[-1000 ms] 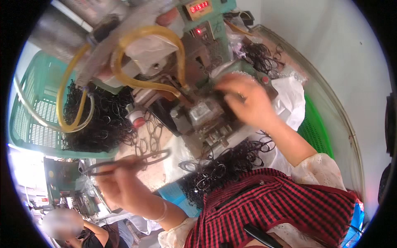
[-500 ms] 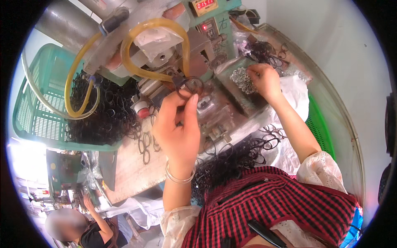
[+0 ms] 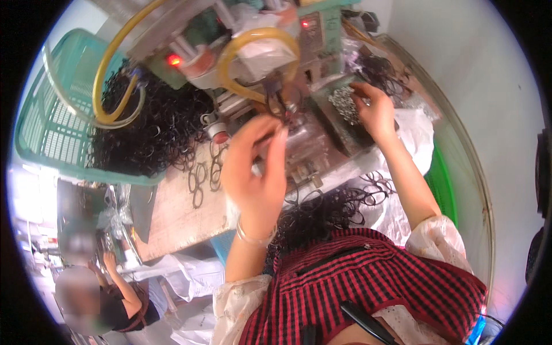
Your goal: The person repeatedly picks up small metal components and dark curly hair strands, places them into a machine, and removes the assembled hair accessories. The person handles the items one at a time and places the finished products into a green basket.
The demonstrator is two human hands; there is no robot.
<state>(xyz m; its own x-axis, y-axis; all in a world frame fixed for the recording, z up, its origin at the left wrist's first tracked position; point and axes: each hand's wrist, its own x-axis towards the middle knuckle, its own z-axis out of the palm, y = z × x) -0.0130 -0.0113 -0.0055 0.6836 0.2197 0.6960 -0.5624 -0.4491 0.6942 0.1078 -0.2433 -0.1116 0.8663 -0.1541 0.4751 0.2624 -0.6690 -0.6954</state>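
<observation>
Pinching a dark ring (image 3: 275, 109), left hand (image 3: 253, 164) fronts the metal machine (image 3: 307, 140); beside it, right hand (image 3: 378, 115), hold unclear, touches shiny bits (image 3: 343, 103).

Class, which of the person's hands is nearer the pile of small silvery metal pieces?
The right hand, at the right edge of the silvery metal pile; the left hand is farther off, to its left and lower in the picture.

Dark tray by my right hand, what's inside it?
A heap of small silvery metal parts. Your right hand covers some of the tray, and anything under the heap is hidden.
</observation>
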